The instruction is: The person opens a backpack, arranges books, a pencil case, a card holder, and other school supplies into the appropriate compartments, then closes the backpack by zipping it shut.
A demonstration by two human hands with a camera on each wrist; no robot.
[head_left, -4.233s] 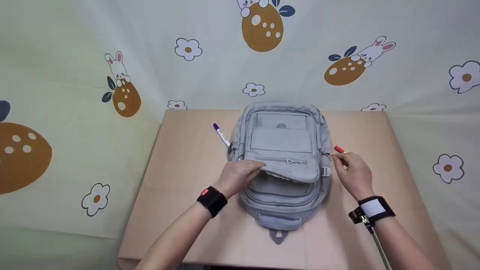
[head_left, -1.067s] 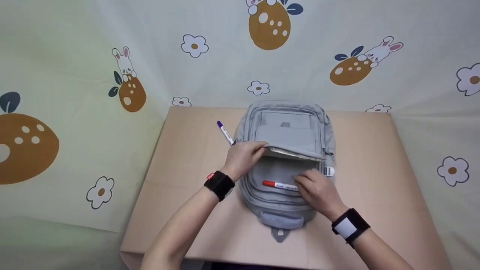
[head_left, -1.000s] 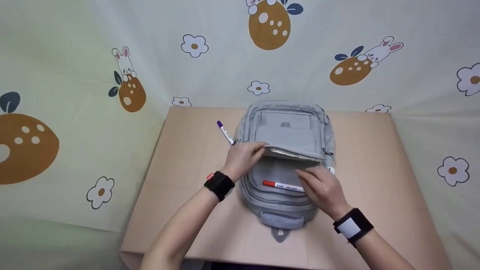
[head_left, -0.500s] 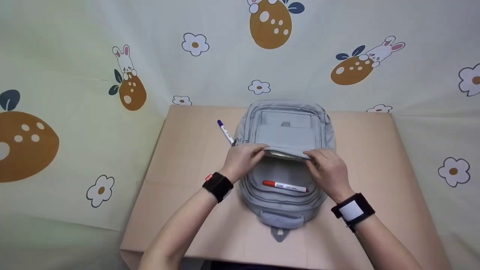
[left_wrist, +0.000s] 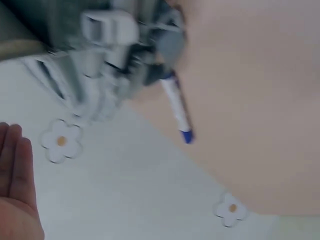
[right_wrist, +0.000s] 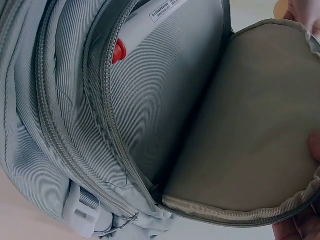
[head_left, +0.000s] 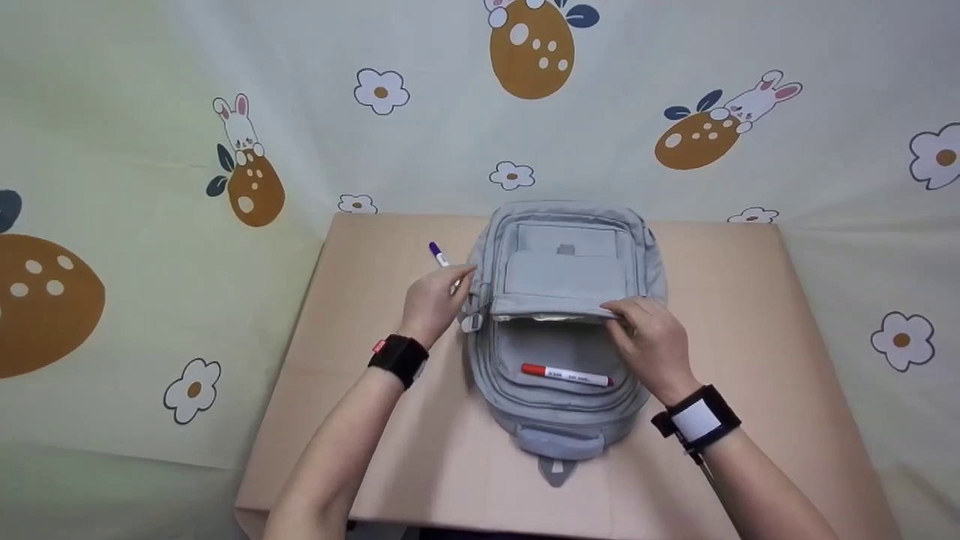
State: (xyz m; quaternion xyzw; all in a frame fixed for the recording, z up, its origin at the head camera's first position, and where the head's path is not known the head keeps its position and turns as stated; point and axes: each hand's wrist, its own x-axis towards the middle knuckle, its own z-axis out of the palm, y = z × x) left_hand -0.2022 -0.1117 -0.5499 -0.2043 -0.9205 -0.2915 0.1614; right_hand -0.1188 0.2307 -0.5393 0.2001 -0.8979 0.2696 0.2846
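A grey backpack (head_left: 566,274) lies on the table, its front pocket unzipped. My right hand (head_left: 656,341) pinches the edge of the lifted pocket flap (head_left: 551,306), whose pale lining faces the right wrist view. In the pocket opening lies a red-capped marker (head_left: 568,375), its white barrel (right_wrist: 150,25) partly cut off in the right wrist view. My left hand (head_left: 435,304), fingers held straight in the left wrist view, is beside the backpack's left side, holding nothing. It partly covers a purple-capped marker (head_left: 438,253) in the head view; the left wrist view shows this marker (left_wrist: 176,105) whole, next to the backpack's side straps.
A light brown cover lies over the table (head_left: 360,360). A white side buckle (head_left: 472,323) is on the backpack's left, and its carry handle (head_left: 561,442) points to the near edge. Behind hangs a curtain (head_left: 442,135) printed with rabbits and flowers.
The right hand brought the red marker from beside the backpack into the pocket, let go and took the flap edge. The left hand released the flap and moved left towards the purple marker.
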